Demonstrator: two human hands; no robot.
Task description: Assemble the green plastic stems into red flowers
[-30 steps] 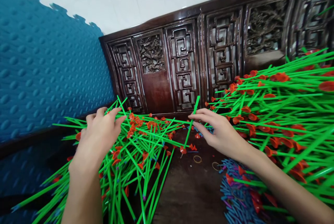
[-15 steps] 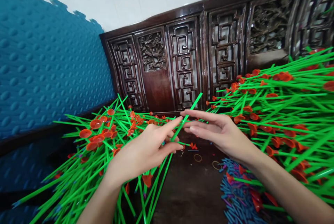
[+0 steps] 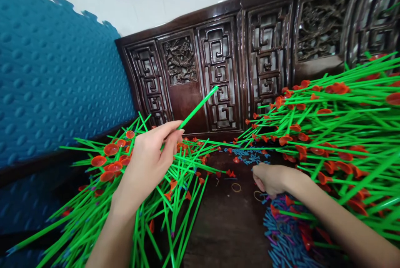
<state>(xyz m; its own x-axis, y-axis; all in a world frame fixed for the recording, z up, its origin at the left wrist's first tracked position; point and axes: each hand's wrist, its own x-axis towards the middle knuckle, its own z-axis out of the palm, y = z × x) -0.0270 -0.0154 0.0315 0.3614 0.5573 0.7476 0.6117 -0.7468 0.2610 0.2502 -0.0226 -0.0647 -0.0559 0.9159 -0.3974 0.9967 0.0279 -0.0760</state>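
My left hand (image 3: 150, 157) is closed around a green plastic stick (image 3: 200, 107), whose upper end points up and to the right. Below that hand lies a heap of similar green sticks (image 3: 90, 218), many with orange-red cup-shaped ends (image 3: 111, 149). My right hand (image 3: 275, 179) is low over the dark wooden surface, at the upper edge of a pile of small blue and purple pieces (image 3: 284, 243). Its fingers curl downward and are partly hidden, so whatever they pinch cannot be made out.
A second heap of green sticks (image 3: 350, 134) with orange-red cups fills the right side. More small blue pieces (image 3: 250, 155) and a rubber band (image 3: 236, 187) lie on the wood. Carved wooden panels (image 3: 187, 101) stand behind; a blue foam mat (image 3: 56, 76) rises at left.
My left hand has moved left, carrying the green stick up and away from my right hand. My right hand has dropped toward the blue pieces, its fingers now curled.
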